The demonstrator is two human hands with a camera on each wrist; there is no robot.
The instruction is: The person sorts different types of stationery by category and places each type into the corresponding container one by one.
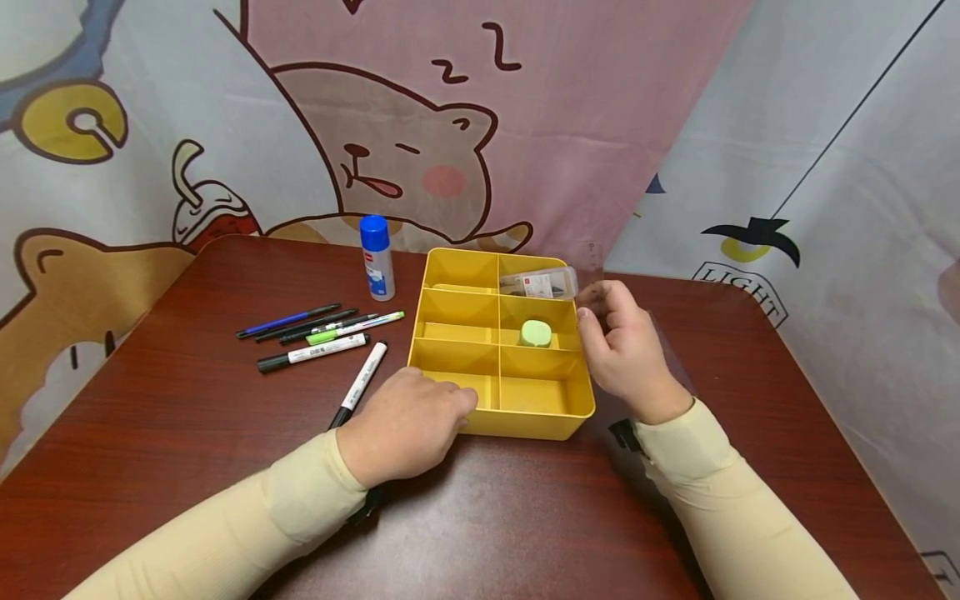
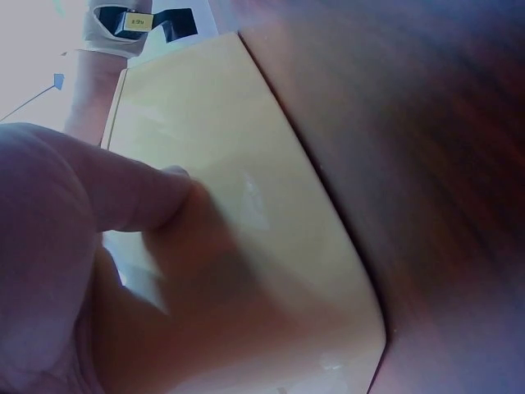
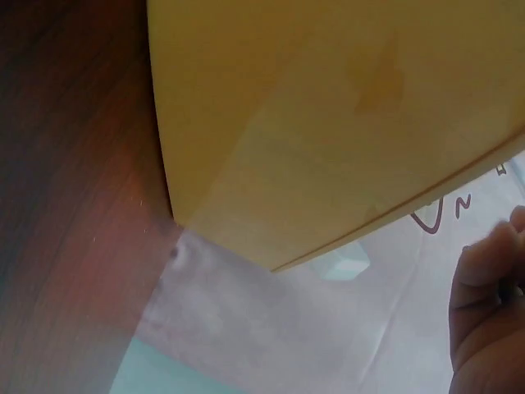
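On the table's left, pens (image 1: 318, 327), markers (image 1: 360, 385) and a glue stick (image 1: 377, 257) lie outside the yellow organizer (image 1: 498, 417); only a green eraser (image 1: 536, 334) and a clear packet (image 1: 542, 284) are inside; my left hand (image 1: 408, 423) presses the front wall, fingers relaxed; my right hand (image 1: 626, 350) curls round the right rim.

Left hand (image 1: 408, 421): palm down, near-centre, fingers bent, tips pointing right. Left forearm enters from the near left. Right hand (image 1: 626, 346): further right and slightly farther, back facing up, fingers curled loosely. Right forearm enters from the near right. Both sleeves reach the wrists.
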